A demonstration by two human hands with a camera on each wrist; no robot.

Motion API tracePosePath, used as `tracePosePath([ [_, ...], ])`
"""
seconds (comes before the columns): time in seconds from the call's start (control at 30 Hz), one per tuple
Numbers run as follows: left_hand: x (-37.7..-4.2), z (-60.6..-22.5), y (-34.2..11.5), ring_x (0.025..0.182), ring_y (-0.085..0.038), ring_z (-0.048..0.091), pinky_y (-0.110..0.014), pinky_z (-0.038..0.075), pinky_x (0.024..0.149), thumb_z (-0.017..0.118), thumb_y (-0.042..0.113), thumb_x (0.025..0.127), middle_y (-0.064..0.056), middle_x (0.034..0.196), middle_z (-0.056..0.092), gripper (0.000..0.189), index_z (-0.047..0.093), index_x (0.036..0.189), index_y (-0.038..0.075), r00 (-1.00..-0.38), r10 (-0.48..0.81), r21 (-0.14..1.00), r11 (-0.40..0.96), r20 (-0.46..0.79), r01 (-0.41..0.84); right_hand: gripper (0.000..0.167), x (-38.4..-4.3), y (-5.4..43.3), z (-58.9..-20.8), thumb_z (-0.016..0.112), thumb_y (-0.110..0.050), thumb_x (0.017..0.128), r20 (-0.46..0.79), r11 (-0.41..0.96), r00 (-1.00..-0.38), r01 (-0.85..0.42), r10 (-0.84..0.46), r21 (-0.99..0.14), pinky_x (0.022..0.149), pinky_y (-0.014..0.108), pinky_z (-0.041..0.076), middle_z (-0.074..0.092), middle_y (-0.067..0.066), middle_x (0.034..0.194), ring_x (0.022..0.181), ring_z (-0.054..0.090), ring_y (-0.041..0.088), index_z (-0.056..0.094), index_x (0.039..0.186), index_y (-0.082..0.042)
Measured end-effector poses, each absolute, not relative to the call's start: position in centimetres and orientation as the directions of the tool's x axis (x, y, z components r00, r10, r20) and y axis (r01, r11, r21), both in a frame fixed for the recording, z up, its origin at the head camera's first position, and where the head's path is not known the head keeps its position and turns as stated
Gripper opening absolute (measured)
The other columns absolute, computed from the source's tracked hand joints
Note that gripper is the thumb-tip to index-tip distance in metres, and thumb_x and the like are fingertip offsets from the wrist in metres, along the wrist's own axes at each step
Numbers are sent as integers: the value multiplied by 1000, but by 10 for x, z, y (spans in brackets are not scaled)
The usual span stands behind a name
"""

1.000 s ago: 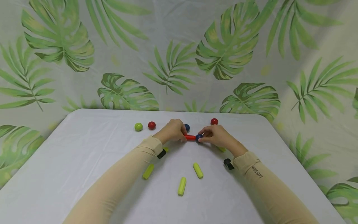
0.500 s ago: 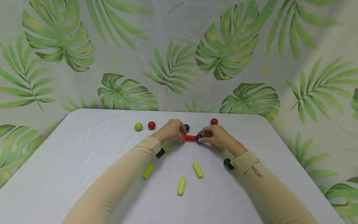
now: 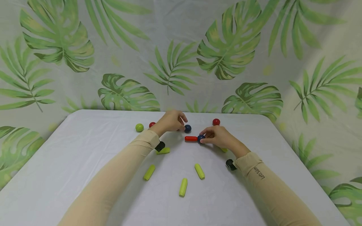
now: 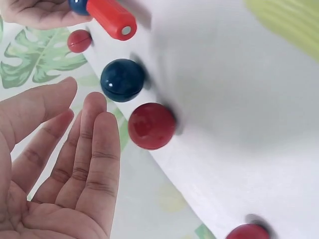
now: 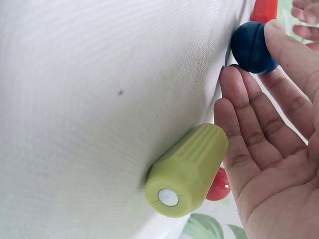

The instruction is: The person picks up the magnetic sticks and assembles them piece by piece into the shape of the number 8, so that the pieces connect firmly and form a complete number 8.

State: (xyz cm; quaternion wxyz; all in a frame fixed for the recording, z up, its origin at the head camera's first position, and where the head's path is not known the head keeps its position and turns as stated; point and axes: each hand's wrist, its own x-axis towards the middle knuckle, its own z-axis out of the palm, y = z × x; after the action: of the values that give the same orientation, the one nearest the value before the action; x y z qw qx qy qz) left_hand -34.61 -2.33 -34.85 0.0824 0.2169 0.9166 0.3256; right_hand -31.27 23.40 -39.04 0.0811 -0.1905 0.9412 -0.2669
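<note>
My right hand (image 3: pixel 219 136) pinches a dark blue ball (image 5: pixel 249 47) between thumb and fingers. A red grooved stick (image 3: pixel 191 138) meets that ball end to end and points left; its free end shows a small silvery disc in the left wrist view. My left hand (image 3: pixel 172 121) holds nothing, its fingers spread and slightly bent beside a second blue ball (image 3: pixel 188 128). In the left wrist view, a red ball (image 4: pixel 152 126) lies close to that second blue ball. Beneath the right hand, a yellow-green stick (image 5: pixel 187 172) lies on the cloth, also with a silvery end disc.
Several more yellow-green sticks lie nearer the front, among them one stick (image 3: pixel 183 187) at the centre. Toward the back are a green ball (image 3: pixel 139 127), a partly covered red ball (image 3: pixel 152 124) and another red ball (image 3: pixel 216 121). A leaf-patterned curtain (image 3: pixel 175 62) hangs behind the white table (image 3: pixel 93 141).
My left hand has let go of the red stick and moved back and slightly left toward the second blue ball. The right hand keeps its grip in the same spot.
</note>
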Motion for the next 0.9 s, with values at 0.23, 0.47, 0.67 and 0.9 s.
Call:
tracePosePath([
  [0.23,-348,-345,-9,90,-21,70,-29,60,78,80,7,94,-14,113,76,30,76,124,6,-903,430,616,715,-14,331,38,-312,237,-390,82,-29,97,-43,777,-913,-321,-407,-542,88,37,59,78,7,103,90,69,17,76,127,-7],
  [0.47,-351,-349,-1,105,-28,70,-34,60,85,79,7,95,-17,125,72,38,73,133,5,-914,406,596,740,-27,311,36,-311,237,-391,82,-27,97,-33,752,-905,-332,-424,-569,84,33,57,78,7,101,88,69,15,76,126,-6],
  [0.67,-354,-355,3,108,-29,71,-36,61,88,79,6,93,-17,127,72,41,73,133,5,-922,387,587,751,-20,303,36,-312,237,-392,82,-27,97,-36,755,-908,-325,-418,-569,83,32,57,77,7,100,87,68,15,77,126,-6],
  [0.9,-358,-365,7,107,-27,71,-37,58,93,78,4,91,-15,120,77,36,77,126,5,-927,375,552,774,-2,311,36,-312,237,-392,82,-27,98,-48,762,-911,-313,-409,-567,86,35,58,78,7,103,90,69,15,76,127,-7],
])
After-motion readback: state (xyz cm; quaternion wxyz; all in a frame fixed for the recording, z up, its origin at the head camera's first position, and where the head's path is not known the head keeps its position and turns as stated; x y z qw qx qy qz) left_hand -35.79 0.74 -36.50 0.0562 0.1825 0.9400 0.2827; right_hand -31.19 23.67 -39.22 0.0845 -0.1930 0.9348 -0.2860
